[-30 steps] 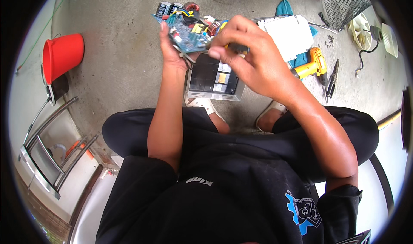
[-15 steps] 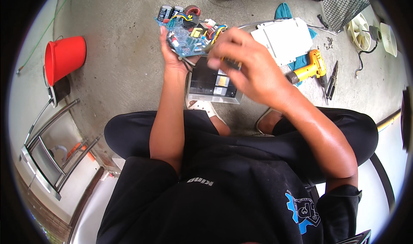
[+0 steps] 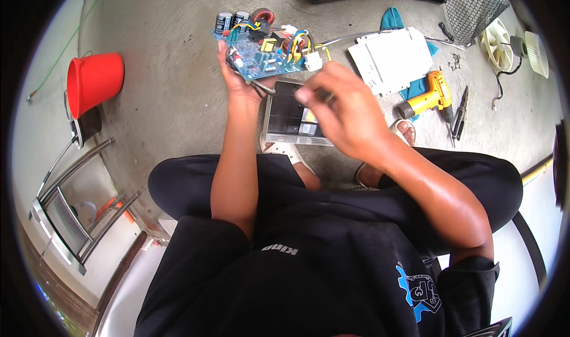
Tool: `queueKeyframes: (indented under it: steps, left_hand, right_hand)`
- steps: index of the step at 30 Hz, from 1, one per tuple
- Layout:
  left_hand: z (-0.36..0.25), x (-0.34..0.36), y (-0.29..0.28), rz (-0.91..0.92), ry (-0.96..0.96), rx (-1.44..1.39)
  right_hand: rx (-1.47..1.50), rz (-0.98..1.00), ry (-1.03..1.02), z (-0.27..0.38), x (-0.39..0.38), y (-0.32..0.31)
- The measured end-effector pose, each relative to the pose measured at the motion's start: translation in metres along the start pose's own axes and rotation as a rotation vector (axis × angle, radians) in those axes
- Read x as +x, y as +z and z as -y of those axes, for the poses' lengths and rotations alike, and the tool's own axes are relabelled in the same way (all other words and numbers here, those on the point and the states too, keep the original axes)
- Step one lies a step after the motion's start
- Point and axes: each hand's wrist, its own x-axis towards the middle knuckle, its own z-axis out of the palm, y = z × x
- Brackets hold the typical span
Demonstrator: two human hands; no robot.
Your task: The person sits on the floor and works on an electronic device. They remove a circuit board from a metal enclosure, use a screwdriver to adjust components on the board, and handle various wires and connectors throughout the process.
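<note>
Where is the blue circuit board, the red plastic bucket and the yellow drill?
blue circuit board [image 3: 264, 61], head view, middle of its face.
red plastic bucket [image 3: 98, 81], head view, its outer wall.
yellow drill [image 3: 434, 93], head view, its body.

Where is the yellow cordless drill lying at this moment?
In the head view, the yellow cordless drill lies on the concrete floor at the person's right, just below the white panel and left of the pliers.
</note>
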Motion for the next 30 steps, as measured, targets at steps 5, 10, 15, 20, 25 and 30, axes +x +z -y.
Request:
queueKeyframes:
  steps: [5, 10, 15, 20, 25, 30]
  left_hand:
    - [-0.003, 0.001, -0.003, 0.007, -0.036, -0.084]
    - [0.005, 0.001, -0.006, -0.024, 0.052, 0.052]
    - [0.005, 0.002, -0.008, 0.297, -0.068, -0.300]
    - [-0.001, 0.000, -0.003, 0.222, -0.134, -0.186]
    - [-0.003, -0.002, -0.001, 0.220, -0.164, -0.243]
    - [0.002, -0.003, -0.004, 0.178, -0.139, -0.130]
  right_hand:
    - [0.179, -0.280, 0.041, -0.002, 0.009, -0.018]
    - [0.086, -0.111, -0.161, -0.012, 0.017, -0.006]
    - [-0.050, -0.131, -0.133, -0.009, 0.010, 0.000]
    - [-0.063, -0.277, -0.132, -0.002, 0.011, -0.011]
    - [0.238, -0.401, 0.077, -0.004, 0.017, -0.009]
    - [-0.119, -0.393, -0.075, -0.004, 0.015, -0.003]
